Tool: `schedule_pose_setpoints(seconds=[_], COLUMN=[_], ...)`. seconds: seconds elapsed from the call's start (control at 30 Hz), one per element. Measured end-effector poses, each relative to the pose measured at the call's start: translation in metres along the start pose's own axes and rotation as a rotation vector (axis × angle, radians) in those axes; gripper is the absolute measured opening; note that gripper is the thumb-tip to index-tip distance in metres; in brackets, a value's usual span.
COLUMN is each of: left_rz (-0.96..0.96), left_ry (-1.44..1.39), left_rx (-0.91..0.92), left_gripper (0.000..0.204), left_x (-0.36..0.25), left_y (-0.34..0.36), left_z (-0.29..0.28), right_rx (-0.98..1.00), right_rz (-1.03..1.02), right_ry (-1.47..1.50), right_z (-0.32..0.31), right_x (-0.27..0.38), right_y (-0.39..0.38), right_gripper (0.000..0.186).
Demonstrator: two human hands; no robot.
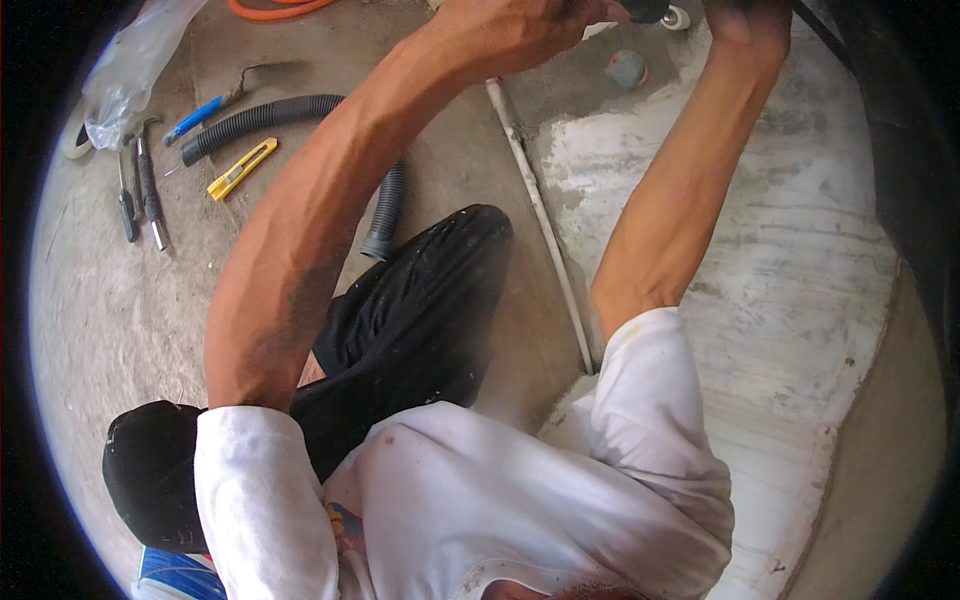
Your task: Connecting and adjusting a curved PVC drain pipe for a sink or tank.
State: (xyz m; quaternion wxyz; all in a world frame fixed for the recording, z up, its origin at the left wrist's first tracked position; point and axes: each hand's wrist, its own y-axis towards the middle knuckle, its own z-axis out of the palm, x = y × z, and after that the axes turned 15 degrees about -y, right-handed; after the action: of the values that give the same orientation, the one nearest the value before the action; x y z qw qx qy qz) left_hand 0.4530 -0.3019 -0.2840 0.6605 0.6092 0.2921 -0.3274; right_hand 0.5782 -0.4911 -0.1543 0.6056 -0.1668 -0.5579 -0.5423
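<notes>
Both my arms reach up to the upper edge of the head view. My left hand (552, 22) is partly cut off there, its fingers curled beside a dark object (643, 9) that I cannot make out. A small white piece shows under its fingertips. My right hand (752, 22) lies in shadow and is mostly cut off, so its fingers are hidden. Between the hands is a round white fitting (677, 18). Just below them, a bluish-grey ball-like thing (628, 68) rests on the grey surface.
A thin white pipe (540, 205) runs lengthwise beside a white-smeared surface (770, 290). At left lie a black corrugated hose (262, 116), a yellow utility knife (243, 169), a blue-handled tool (196, 118), several slim hand tools (148, 190), a clear plastic bag (130, 85) and an orange hose (280, 10).
</notes>
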Motion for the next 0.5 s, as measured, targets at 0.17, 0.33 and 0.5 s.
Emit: schedule_pose_setpoints(seconds=[0.17,0.33,0.5], left_rz=[0.084,0.094,0.124], left_ry=[0.006,-0.003,0.005], left_rx=[0.001,-0.012,-0.015], left_gripper=[0.046,0.047,0.047], left_x=[0.005,0.005,0.007], left_y=[0.000,0.000,-0.001], left_z=[0.002,0.003,0.003], right_rx=[-0.131,-0.266,-0.370], right_rz=[-0.063,-0.125,-0.178], right_ry=[-0.095,-0.190,-0.264], right_z=[0.009,0.016,0.015], right_x=[-0.007,-0.016,-0.019], right_y=[0.004,0.005,0.004], right_gripper=[0.033,0.033,0.033])
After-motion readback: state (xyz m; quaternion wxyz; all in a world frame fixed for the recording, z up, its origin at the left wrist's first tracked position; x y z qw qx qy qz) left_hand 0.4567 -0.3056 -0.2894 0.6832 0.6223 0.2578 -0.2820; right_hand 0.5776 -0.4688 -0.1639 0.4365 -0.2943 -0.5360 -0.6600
